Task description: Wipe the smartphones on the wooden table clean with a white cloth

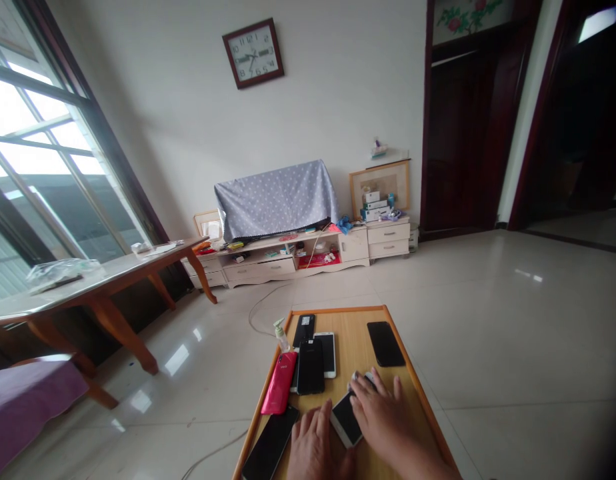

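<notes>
A white-edged phone with a dark screen [346,420] lies at a slant on the small wooden table. My left hand [312,443] is at its lower left, thumb and forefinger bracketing the phone's near corner. Across its far end reaches my right hand [381,413], some fingers bent and the outer ones spread. Under those bent fingertips is a small whitish thing [356,377], too covered to make out. Left of the phone are a red phone [279,383], a black phone [311,367] overlapping a white phone [329,353], and another black phone [271,443] beside my left hand.
A dark phone [387,344] lies near the table's right edge. Another black phone [304,328] and a clear pump bottle [282,337] are at the far left. The wooden tabletop [351,320] has a raised orange rim. A low cabinet [261,268] stands against the wall.
</notes>
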Tool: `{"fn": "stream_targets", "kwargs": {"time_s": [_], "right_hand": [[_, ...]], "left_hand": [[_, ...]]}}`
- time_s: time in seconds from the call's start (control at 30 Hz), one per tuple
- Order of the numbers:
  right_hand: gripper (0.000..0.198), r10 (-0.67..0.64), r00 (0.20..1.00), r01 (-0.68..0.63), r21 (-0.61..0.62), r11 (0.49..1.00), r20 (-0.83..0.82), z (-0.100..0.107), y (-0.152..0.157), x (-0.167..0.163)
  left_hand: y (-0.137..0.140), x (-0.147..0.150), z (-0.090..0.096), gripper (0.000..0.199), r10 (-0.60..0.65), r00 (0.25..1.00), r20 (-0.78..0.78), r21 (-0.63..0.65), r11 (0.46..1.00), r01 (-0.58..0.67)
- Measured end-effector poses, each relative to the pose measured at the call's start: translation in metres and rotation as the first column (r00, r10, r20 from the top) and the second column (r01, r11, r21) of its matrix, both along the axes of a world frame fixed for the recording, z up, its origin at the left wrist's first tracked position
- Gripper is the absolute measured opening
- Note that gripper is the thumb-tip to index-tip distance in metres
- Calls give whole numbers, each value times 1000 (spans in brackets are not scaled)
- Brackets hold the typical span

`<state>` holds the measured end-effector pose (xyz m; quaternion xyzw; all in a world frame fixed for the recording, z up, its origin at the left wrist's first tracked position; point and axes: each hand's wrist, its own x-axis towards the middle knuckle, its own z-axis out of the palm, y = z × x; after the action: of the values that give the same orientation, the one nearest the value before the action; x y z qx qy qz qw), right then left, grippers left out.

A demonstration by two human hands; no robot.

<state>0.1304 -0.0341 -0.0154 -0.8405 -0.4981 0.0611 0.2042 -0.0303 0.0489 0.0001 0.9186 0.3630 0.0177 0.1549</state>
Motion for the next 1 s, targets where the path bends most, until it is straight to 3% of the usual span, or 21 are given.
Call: {"fn": "stream_targets", "kwargs": {"time_s": [0.1,0.27,0.33,0.47,0.57,0.67,0.83,0.9,1.0], "right_hand": [[51,-61,998,61,-18,998,12,-4,1,5],[47,236,966,-232,53,971,-105,-6,-4,-33],[47,289,951,-282,71,957,-108,-4,-6,-35],[48,54,998,-53,8,999,-16,-1,-6,-3],[53,-109,993,110,-16,994,46,-4,-5,17],[52,-47,999,48,-13,999,20,-8,-5,3],[47,283,949,-281,33,959,-140,-3,-8,-37],[46,257,960,-256,32,966,-112,0,-10,-30],[48,36,999,-36,3,999,-10,2,-11,-2]], "left_hand": [[0,0,-1,81,-6,1000,19,8,1000,6],[3,-1,-2,79,-35,999,10,-7,999,35],[4,-1,-2,80,-36,999,-13,-16,999,36],[1,0,-1,81,-6,1000,-24,9,1000,6],[-1,1,-3,82,2,1000,-19,20,1000,-2],[1,0,-6,81,7,1000,4,15,1000,-7],[7,-3,-7,77,-48,999,-12,-26,999,48],[6,-2,-6,77,-44,999,-2,-18,999,44],[2,-1,-3,78,-7,1000,13,13,1000,7]]}}
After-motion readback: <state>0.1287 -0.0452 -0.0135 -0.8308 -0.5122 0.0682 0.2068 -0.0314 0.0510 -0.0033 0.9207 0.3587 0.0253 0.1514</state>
